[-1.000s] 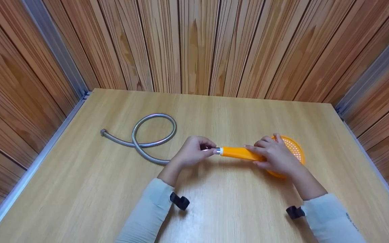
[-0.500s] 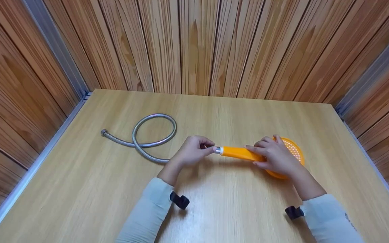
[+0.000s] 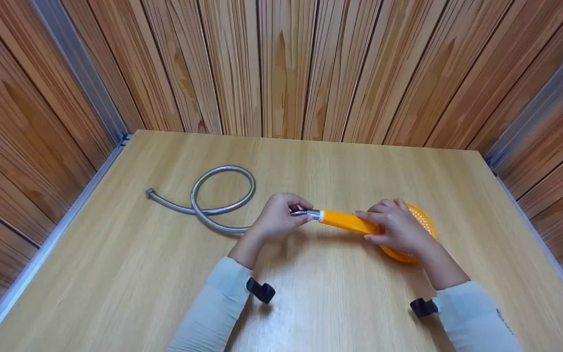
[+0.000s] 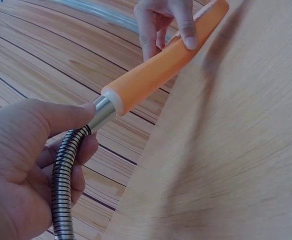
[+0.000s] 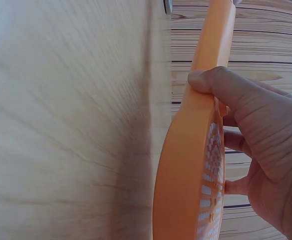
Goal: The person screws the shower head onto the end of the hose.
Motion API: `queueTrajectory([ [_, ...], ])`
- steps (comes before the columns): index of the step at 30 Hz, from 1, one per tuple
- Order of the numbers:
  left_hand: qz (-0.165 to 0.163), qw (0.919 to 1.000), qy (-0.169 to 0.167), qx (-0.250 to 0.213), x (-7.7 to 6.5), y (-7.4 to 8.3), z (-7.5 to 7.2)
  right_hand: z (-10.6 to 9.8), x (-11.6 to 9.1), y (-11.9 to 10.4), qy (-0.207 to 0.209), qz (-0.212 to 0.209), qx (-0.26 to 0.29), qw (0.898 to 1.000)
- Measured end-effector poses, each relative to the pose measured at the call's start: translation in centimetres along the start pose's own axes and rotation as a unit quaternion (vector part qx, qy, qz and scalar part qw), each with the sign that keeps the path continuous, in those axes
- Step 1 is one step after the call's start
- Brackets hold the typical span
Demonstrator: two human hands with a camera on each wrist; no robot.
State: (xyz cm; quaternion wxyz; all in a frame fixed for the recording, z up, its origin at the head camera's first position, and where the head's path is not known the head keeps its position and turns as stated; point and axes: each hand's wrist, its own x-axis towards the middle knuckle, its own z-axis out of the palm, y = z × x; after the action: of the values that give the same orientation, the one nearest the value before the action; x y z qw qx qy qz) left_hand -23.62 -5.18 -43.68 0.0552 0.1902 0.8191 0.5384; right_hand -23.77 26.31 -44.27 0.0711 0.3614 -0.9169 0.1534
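Note:
An orange shower head (image 3: pixel 347 221) with a perforated round face is held a little above the table by my right hand (image 3: pixel 401 226). In the right wrist view the thumb lies on its neck and the fingers reach round to the face side. My left hand (image 3: pixel 281 217) pinches the silver connector (image 4: pixel 102 113) at the end of a ribbed metal shower hose (image 4: pixel 62 185). That connector meets the white collar of the orange handle (image 4: pixel 150 75). From the left hand, the hose (image 3: pixel 223 227) runs left under the wrist into one loop on the table.
The hose's far end has a metal nut (image 3: pixel 150 192) and lies at the table's left. Wood-panelled walls (image 3: pixel 281 68) stand behind and on both sides of the light wooden table (image 3: pixel 335 303). Both sleeves carry a small black camera mount (image 3: pixel 262 292).
The shower head's round end has shifted slightly left and toward me, and its face has turned a little. The left fingers have shifted, showing more of the connector and hose.

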Motion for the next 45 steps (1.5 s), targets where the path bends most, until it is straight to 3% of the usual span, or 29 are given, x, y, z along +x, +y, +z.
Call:
queueTrajectory([
  [11,-0.063,0.9978,-0.010,0.018,0.07,0.15,-0.12,0.22,0.16,0.04,0.002,-0.006,-0.003,1.000],
  [20,-0.027,0.9996,0.002,0.006,-0.06,0.37,-0.27,-0.05,0.33,-0.09,-0.008,0.013,0.015,1.000],
  [26,-0.033,0.9995,0.003,0.004,-0.13,0.34,-0.35,-0.12,0.38,-0.23,-0.010,0.019,0.019,1.000],
  [33,-0.051,0.9983,-0.021,0.018,-0.05,0.08,-0.36,-0.03,0.60,-0.26,0.002,-0.010,-0.009,1.000],
  [41,-0.016,0.9998,0.005,0.006,-0.23,0.09,-0.11,-0.01,0.47,-0.47,0.002,-0.010,-0.002,1.000],
  [45,-0.007,0.9999,0.002,0.011,-0.25,0.22,-0.29,-0.14,0.44,-0.50,0.005,-0.009,-0.004,1.000],
])
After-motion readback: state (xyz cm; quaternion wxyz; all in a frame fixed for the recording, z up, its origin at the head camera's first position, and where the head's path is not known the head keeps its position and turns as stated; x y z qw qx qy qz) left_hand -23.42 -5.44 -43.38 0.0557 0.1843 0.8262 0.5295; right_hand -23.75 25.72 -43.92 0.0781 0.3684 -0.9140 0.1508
